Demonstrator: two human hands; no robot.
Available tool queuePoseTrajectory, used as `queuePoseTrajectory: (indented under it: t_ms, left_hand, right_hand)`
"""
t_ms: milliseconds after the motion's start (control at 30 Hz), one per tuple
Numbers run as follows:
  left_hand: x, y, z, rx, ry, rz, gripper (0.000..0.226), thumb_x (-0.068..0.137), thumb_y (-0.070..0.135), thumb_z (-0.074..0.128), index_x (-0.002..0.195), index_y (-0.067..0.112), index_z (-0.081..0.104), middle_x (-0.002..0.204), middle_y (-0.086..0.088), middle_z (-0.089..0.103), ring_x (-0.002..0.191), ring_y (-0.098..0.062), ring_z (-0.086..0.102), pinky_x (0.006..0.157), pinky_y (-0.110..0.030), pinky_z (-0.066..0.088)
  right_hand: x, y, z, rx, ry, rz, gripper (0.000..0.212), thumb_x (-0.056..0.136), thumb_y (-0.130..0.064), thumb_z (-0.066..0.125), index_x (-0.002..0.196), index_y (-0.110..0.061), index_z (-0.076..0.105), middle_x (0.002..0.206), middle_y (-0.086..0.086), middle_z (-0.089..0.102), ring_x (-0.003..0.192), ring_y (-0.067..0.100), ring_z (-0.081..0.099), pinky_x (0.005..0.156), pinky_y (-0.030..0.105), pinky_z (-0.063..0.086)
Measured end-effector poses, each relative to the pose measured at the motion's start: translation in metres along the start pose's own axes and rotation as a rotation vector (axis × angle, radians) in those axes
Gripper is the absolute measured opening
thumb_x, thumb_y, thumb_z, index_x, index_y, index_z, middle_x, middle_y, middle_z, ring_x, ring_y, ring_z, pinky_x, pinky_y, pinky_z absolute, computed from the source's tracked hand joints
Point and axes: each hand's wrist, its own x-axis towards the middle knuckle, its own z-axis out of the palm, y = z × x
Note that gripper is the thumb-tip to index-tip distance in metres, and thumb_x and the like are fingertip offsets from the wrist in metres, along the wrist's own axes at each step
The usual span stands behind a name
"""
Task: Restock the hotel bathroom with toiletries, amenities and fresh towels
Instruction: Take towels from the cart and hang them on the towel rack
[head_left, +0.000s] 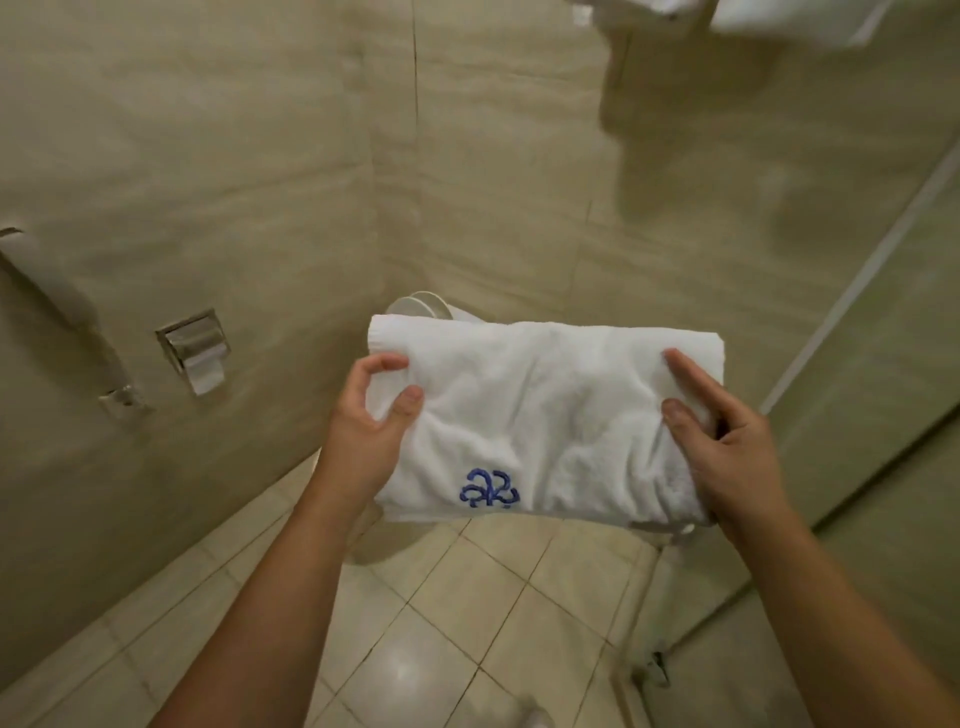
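Dim, warm yellowish light. A glare spot sits on the floor tiles (400, 670) at 6 o'clock, and soft shadows smear the wall (675, 182) at 1 o'clock. The towel (540, 415) is brightest. Edges bow and are slightly blurred.

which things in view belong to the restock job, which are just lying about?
Job: folded white towel, gripped by left hand and right hand; white towels overhead.
Just there: toilet paper holder, grab bar, floor tiles.

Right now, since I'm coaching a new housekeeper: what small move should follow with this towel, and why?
Probably lift the folded towel toward the white towels at top right: the left hand and right hand grip its two ends.
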Motion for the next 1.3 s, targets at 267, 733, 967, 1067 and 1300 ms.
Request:
queuePoseTrajectory:
  t_ms: [267,733,967,1067,1300]
  left_hand:
    - [0.129,0.059,0.109,-0.066,-0.053,0.154,0.027,0.097,0.026,0.072,0.111,0.046,0.061,0.118,0.025,0.067,0.114,-0.005,0.064,0.101,-0.038,0.053]
    - [0.307,0.191,0.251,-0.195,-0.034,0.468,0.024,0.098,0.021,0.07,0.12,0.027,0.063,0.123,0.012,0.066,0.102,0.014,0.063,0.079,-0.008,0.052]
    - [0.376,0.238,0.29,-0.315,-0.084,0.52,0.023,0.097,0.024,0.072,0.111,0.041,0.066,0.124,0.012,0.067,0.104,-0.003,0.069,0.077,-0.022,0.06]
    - [0.405,0.261,0.302,-0.341,-0.077,0.559,0.023,0.096,0.021,0.073,0.112,0.036,0.066,0.122,0.01,0.067,0.101,-0.001,0.067,0.074,-0.02,0.059]
    - [0.484,0.324,0.329,-0.393,-0.12,0.704,0.026,0.097,0.022,0.073,0.119,0.033,0.065,0.126,0.014,0.066,0.114,-0.007,0.064,0.09,-0.03,0.057]
  right_hand:
    - [0.129,-0.021,-0.064,0.005,0.141,-0.162,0.048,0.1,-0.011,0.065,0.129,-0.049,0.067,0.136,-0.015,0.066,0.126,0.002,0.061,0.107,0.027,0.049]
    - [0.323,-0.1,-0.154,0.066,0.265,-0.395,0.05,0.1,-0.012,0.064,0.119,-0.058,0.069,0.123,-0.025,0.065,0.109,-0.009,0.062,0.097,0.01,0.048]
    - [0.388,-0.134,-0.181,0.068,0.3,-0.5,0.051,0.1,-0.012,0.064,0.115,-0.061,0.069,0.129,-0.014,0.068,0.116,0.002,0.064,0.102,0.019,0.051]
    - [0.413,-0.151,-0.188,0.047,0.32,-0.556,0.052,0.1,-0.011,0.063,0.119,-0.059,0.068,0.121,-0.019,0.07,0.108,-0.002,0.065,0.098,0.016,0.052]
    - [0.47,-0.206,-0.208,-0.063,0.41,-0.698,0.053,0.1,-0.009,0.062,0.124,-0.056,0.067,0.114,-0.025,0.07,0.104,-0.005,0.066,0.101,0.018,0.051]
